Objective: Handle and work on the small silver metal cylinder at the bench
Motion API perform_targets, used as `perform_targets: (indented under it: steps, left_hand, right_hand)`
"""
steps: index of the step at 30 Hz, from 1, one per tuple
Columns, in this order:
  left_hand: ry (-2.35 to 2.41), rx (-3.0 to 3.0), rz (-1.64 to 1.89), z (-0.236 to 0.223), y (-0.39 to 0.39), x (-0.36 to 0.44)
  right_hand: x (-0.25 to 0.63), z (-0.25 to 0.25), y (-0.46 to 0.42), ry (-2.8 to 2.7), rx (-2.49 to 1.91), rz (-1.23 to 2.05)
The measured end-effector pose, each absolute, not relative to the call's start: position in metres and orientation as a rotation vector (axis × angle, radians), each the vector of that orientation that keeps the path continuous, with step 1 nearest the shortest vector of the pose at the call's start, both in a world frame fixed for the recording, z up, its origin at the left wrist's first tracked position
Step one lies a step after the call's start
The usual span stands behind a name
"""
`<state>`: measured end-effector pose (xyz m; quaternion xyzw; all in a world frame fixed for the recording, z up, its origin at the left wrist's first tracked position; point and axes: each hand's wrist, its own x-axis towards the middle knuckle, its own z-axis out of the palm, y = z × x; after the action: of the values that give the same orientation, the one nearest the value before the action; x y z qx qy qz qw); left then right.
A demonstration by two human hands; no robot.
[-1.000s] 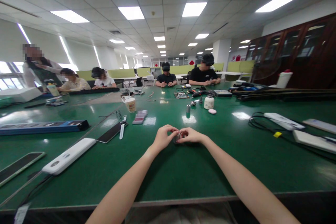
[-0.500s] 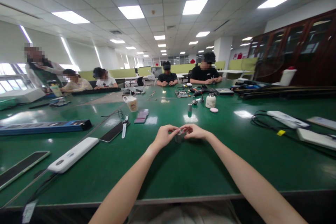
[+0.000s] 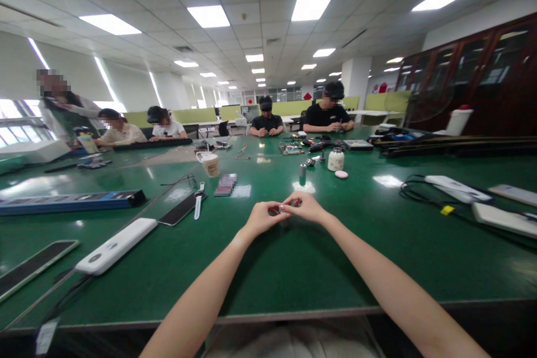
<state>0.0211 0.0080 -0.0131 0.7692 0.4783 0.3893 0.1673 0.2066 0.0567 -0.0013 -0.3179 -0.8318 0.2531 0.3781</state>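
Just above the green table (image 3: pixel 293 274), my left hand (image 3: pixel 263 217) and my right hand (image 3: pixel 306 208) meet at the fingertips. A small silvery round thing (image 3: pixel 282 210) shows between them, mostly covered by fingers, its kind too small to make out. My left thumb and fingers pinch it from the left. From the right, my right thumb and index finger close on it too. Beyond my hands a small silver cylinder (image 3: pixel 302 172) stands upright, with a small dark metal part (image 3: pixel 310 162) behind it.
A white patterned jar (image 3: pixel 336 160) and a pink round lid (image 3: pixel 341 174) stand ahead to the right. To the left lie a white watch (image 3: pixel 198 206), a dark phone (image 3: pixel 178 211), a white power strip (image 3: pixel 117 246) and a paper cup (image 3: pixel 210 164). Co-workers (image 3: pixel 329 114) sit across the table.
My right hand has moved left, and its thumb and index finger have closed on the small round thing beside my left fingertips. My left hand has hardly moved.
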Motion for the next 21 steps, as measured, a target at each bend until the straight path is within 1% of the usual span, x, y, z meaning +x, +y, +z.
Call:
perform_targets:
  steps: [5, 15, 21]
  left_hand:
    - [1.383, 2.204, 1.12, -0.0108, 0.0054, 0.0233]
    - [1.393, 2.213, 1.09, -0.0102, 0.0051, 0.0225]
    - [1.386, 2.189, 1.125, -0.0082, 0.0026, 0.0244]
  right_hand:
    - [0.2087, -0.0005, 0.0624, -2.064, -0.779, 0.54]
    - [0.2092, -0.0023, 0.0584, -2.13, -0.761, 0.614]
    - [0.2109, 0.0054, 0.063, -1.981, -0.774, 0.502]
